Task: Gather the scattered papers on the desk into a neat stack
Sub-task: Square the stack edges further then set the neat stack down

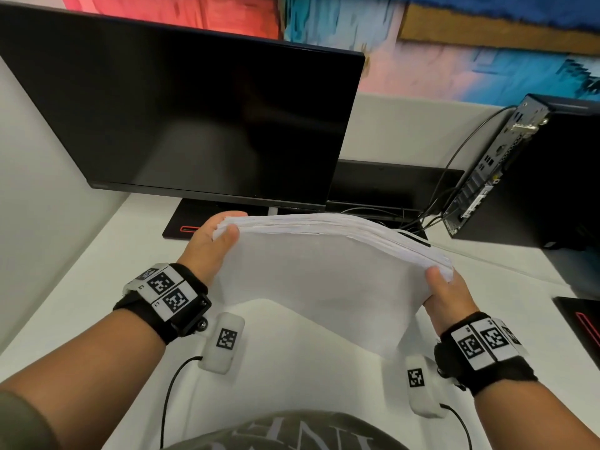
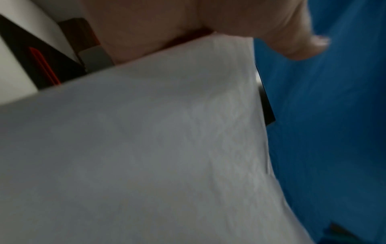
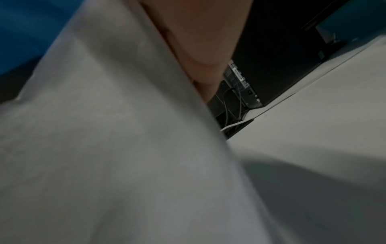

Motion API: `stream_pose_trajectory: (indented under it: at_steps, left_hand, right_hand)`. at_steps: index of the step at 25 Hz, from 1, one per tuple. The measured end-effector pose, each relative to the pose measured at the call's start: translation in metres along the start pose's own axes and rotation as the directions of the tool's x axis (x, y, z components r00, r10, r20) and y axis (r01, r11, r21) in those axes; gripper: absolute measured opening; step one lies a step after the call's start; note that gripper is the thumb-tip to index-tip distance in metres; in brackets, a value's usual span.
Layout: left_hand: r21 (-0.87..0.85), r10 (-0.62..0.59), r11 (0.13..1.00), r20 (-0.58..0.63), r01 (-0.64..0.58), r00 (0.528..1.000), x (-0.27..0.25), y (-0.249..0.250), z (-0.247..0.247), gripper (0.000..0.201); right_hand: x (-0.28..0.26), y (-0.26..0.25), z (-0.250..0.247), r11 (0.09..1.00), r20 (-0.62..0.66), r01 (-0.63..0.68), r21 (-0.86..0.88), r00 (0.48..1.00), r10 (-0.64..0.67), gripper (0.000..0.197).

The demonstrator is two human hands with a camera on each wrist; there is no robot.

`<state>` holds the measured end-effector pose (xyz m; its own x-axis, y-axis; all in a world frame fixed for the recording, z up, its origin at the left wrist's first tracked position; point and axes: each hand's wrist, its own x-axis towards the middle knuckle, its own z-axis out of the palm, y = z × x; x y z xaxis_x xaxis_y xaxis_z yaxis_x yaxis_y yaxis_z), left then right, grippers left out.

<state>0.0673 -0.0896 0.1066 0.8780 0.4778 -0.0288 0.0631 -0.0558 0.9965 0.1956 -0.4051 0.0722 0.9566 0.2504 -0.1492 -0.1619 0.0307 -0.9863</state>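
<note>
A thick stack of white papers hangs in the air above the white desk, tilted with its far edge up and its near edge sagging. My left hand grips the stack's left end, thumb on top and fingers underneath. My right hand grips the right end the same way. The left wrist view is filled by the stack's underside, with my thumb at its edge. In the right wrist view the papers cover the left side and my palm presses against them.
A dark monitor stands right behind the stack on a black base. A black computer tower with cables stands at the right. A dark flat object lies at the desk's right edge. A white partition walls the left.
</note>
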Motion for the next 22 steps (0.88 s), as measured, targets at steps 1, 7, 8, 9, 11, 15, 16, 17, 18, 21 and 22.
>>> stream_pose_trajectory:
  at_steps: [1,7,8,9,11,15,16,17,18,21,22]
  left_hand:
    - [-0.009,0.009,1.0,0.082,-0.009,0.997,0.0,-0.004,-0.002,0.046]
    - [0.166,-0.008,0.986,0.06,-0.002,0.998,0.003,-0.011,-0.006,0.036]
    - [0.171,0.003,0.985,0.071,-0.015,0.997,0.003,-0.01,-0.01,0.034]
    - [0.175,0.014,0.984,0.098,-0.031,0.995,0.002,-0.009,-0.013,0.035]
    - [0.176,0.027,0.983,0.15,-0.053,0.988,0.0,-0.009,-0.017,0.042]
    - [0.161,0.018,0.986,0.105,-0.034,0.994,-0.002,-0.005,-0.015,0.046]
    - [0.179,0.027,0.983,0.069,-0.039,0.997,-0.002,-0.002,-0.016,0.048]
    - [0.216,0.044,0.975,0.012,-0.045,0.999,-0.001,0.002,-0.015,0.048]
    - [0.287,0.079,0.956,-0.074,-0.054,0.994,-0.002,0.007,-0.013,0.049]
    - [0.742,0.384,0.647,-0.12,-0.174,0.916,-0.013,0.033,0.008,0.085]
    - [0.854,0.446,0.46,0.014,-0.243,0.895,-0.017,0.042,0.019,0.098]
  right_hand:
    - [0.0,0.009,-0.006,1.0,0.047,-0.01,-0.003,0.999,0.01,0.047]
    - [-0.008,0.016,-0.013,1.0,0.03,0.029,-0.013,0.999,-0.028,0.062]
    - [-0.011,0.01,-0.015,0.998,0.082,0.06,-0.006,0.995,-0.059,0.064]
    - [-0.012,0.005,-0.016,0.997,0.127,0.073,-0.009,0.989,-0.071,0.07]
    - [-0.013,0.001,-0.015,0.997,0.215,0.079,-0.011,0.974,-0.075,0.073]
    - [-0.015,-0.004,-0.006,0.996,0.143,0.081,-0.021,0.987,-0.078,0.072]
    - [-0.016,-0.007,-0.004,0.995,0.112,0.097,-0.011,0.989,-0.096,0.074]
    - [-0.018,-0.01,-0.002,0.993,0.085,0.114,-0.006,0.99,-0.113,0.074]
    - [-0.021,-0.015,0.001,0.991,0.064,0.131,-0.008,0.989,-0.131,0.072]
    - [-0.034,-0.032,0.02,0.981,0.067,0.193,-0.032,0.979,-0.19,0.045]
    - [-0.038,-0.038,0.029,0.974,0.074,0.221,-0.044,0.973,-0.218,0.033]
